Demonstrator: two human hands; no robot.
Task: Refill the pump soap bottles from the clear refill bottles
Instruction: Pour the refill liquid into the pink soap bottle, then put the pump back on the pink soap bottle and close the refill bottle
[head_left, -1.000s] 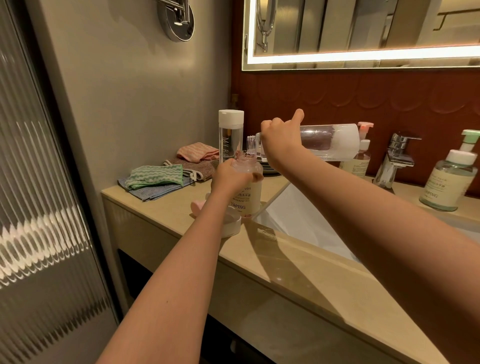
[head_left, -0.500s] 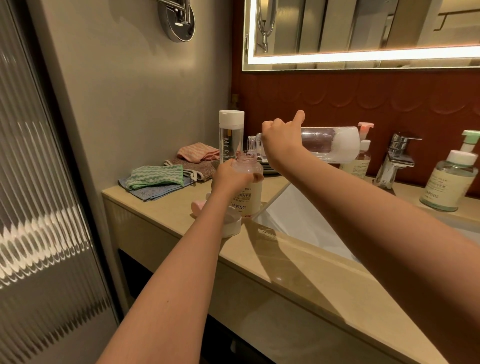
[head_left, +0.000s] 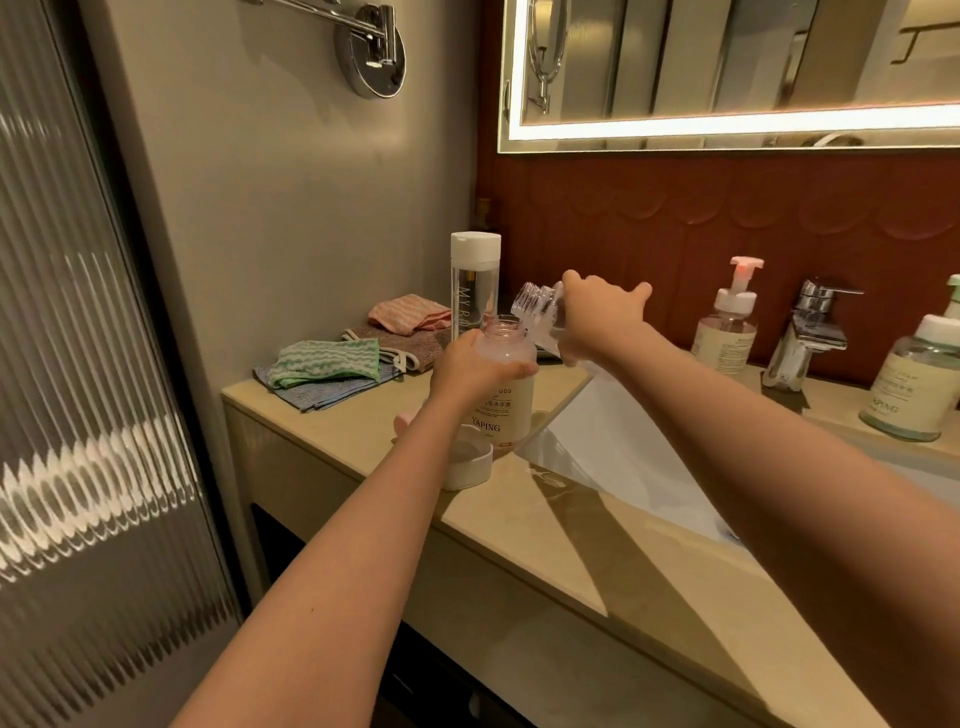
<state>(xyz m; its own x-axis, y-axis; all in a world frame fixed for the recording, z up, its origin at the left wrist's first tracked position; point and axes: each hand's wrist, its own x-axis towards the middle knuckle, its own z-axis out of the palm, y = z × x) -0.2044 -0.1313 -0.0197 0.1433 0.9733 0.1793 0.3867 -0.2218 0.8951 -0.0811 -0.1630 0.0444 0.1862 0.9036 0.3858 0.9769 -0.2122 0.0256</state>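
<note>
Left hand (head_left: 475, 366): fingers curled round the shoulder of the open soap bottle (head_left: 506, 405), which stands upright on the counter (head_left: 363, 431) at the basin edge.

Right hand (head_left: 597, 319): fingers wrapped round a clear refill bottle (head_left: 535, 306), thumb stretched out. The hand hides most of the bottle's body. Its ribbed neck projects past the right fingers, tilted, with the mouth just above and beside the soap bottle's open neck. Whether they touch cannot be determined.

A white cap (head_left: 467, 462) lies below the left wrist. A second, capped refill bottle (head_left: 475, 280) stands beyond the left fingers.
</note>
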